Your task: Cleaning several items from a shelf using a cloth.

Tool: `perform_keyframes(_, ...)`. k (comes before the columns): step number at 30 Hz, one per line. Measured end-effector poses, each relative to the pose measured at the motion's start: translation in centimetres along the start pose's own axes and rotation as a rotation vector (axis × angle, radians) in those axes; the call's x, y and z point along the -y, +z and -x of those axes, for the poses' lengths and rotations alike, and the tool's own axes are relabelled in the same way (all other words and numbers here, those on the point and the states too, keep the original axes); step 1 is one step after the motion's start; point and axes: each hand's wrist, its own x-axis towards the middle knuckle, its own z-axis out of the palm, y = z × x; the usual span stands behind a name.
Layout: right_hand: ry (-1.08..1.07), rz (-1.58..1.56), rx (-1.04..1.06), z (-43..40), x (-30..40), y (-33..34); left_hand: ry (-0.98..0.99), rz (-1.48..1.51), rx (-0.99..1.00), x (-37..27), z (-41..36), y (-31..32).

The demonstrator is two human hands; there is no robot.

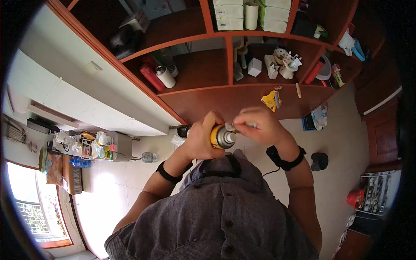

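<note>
My left hand (203, 136) is wrapped round a yellow aerosol can (214, 137), whose metal top and white nozzle point to the right. Close beside the can's top is my right hand (256, 126), its fingers pinched at a small whitish thing (230, 126) that looks like cloth or tissue; blur hides its exact kind. Both hands are in front of my body, near the lower panel of a reddish-brown wooden shelf unit (195, 100). Each wrist bears a black band.
A white bottle (165, 77) and a red one (152, 77) stand on a shelf, with tissue packs (229, 13) above. A yellow item (270, 100) hangs on the lower panel. On the floor are a black stool or bin (319, 161) and a clear container (149, 157).
</note>
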Motion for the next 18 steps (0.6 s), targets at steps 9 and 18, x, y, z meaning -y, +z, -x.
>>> perform_keyframes(9, -0.178, 0.205, -0.455, 0.7, 2.3, 3.8, -0.195, -0.02, -0.216, -0.2, -1.4, -0.1)
perform_keyframes(18, -0.162, 0.523, -0.416, 1.9, -1.0, 3.0, -0.082, 0.839, -0.176, 3.3, -0.6, -2.7)
